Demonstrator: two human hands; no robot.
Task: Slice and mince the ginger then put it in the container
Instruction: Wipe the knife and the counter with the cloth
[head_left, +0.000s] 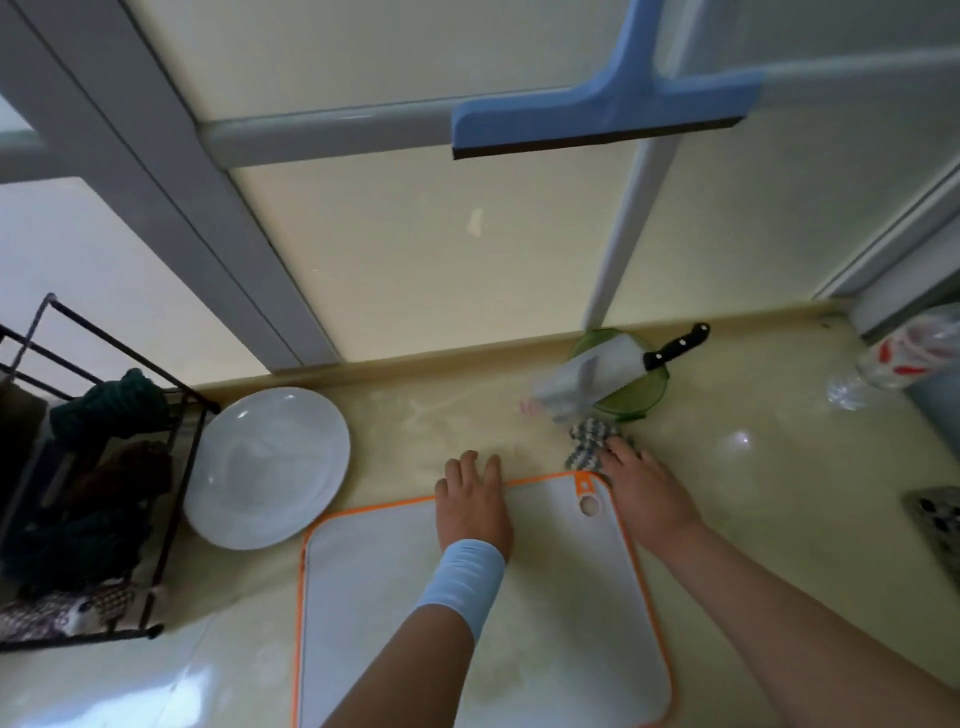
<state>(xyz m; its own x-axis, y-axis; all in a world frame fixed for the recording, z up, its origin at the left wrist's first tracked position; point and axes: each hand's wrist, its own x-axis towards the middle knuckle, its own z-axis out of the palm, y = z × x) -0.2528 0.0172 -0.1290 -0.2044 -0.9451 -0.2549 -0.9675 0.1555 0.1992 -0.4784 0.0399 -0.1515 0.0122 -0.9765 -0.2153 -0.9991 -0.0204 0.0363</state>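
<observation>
My left hand (472, 501) lies flat, released, on the board (545, 597); right fingers (621, 454) touch the cloth (584, 441). I should steady the board before taking the knife (623, 361).

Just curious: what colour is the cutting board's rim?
Orange, around a white cutting board; the head view shows it.

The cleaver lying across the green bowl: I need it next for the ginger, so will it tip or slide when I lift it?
The cleaver probably rocks easily: it only bridges the green bowl's rim. Its broad blade likely makes it front-heavy. The black handle overhangs freely, so gripping there looks safest.
</observation>
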